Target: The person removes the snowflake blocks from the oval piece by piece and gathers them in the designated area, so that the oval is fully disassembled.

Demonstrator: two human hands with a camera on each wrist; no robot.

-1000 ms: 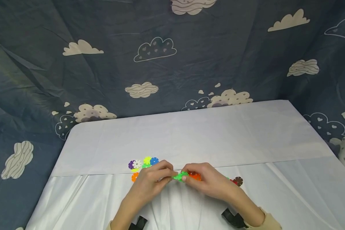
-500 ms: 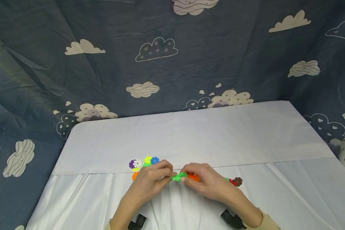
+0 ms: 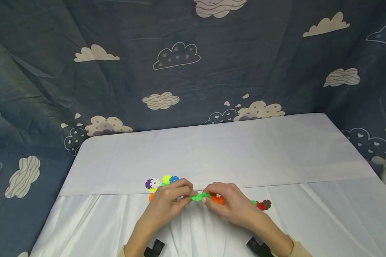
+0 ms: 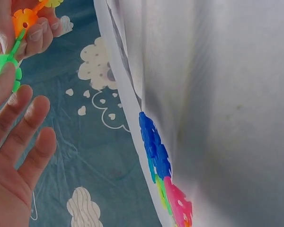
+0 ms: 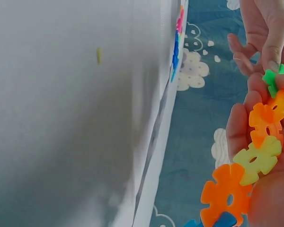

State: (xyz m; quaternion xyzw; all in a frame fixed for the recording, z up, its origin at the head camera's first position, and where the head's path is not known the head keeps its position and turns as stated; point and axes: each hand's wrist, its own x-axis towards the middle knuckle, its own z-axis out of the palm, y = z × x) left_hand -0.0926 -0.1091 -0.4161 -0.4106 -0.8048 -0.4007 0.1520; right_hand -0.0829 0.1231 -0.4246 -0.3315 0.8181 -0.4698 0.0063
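Between the hands in the head view is a green flower-shaped disc (image 3: 198, 197), one of several toy snowflake discs linked in a chain. My left hand (image 3: 173, 198) pinches the green disc between thumb and fingertips; its other fingers stick out loosely in the left wrist view. My right hand (image 3: 231, 202) grips the chain by the green disc and an orange disc (image 3: 217, 199). In the right wrist view the chain runs along the right palm: orange discs, a yellow disc (image 5: 258, 159), a larger orange disc (image 5: 226, 195), then partly seen blue ones.
On the white-covered table (image 3: 212, 153), a group of purple, white, yellow, blue and orange discs (image 3: 155, 183) lies beyond my left hand, partly hidden. Red and brown discs (image 3: 264, 205) lie right of my right wrist. A dark cloud-print cloth (image 3: 180, 78) hangs behind.
Both hands keep their hold on the green disc, which has shifted slightly left. More of the red, brown and green discs shows beside the right wrist. The head view has shifted a little.
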